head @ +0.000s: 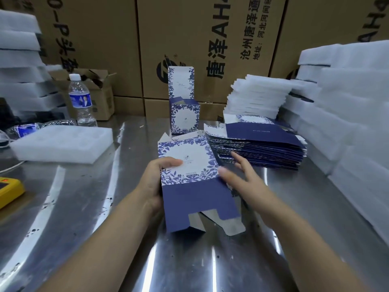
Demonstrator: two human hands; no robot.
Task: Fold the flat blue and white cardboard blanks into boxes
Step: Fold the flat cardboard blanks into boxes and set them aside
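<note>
Though just beside blank (189,163), stack (259,148) (foam (259,95) behind)

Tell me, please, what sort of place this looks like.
Probably a packing workshop or warehouse: a stack of flat box blanks on a steel table, piles of white foam inserts, shipping cartons behind.

**Layout of the work table**

A blank (189,165) is held at the centre front of the table (189,260), with the left hand (153,182) gripping its left edge and the right hand (237,175) at its right edge. Behind it stands an assembled box (184,114). To the right of both lies a stack of flat blanks (263,148), with foam piles (259,95) behind. A foam tray (61,144) lies to the left, with a water bottle (82,100) and an open carton (99,95) behind it. Large cartons (189,39) line the rear.
</note>
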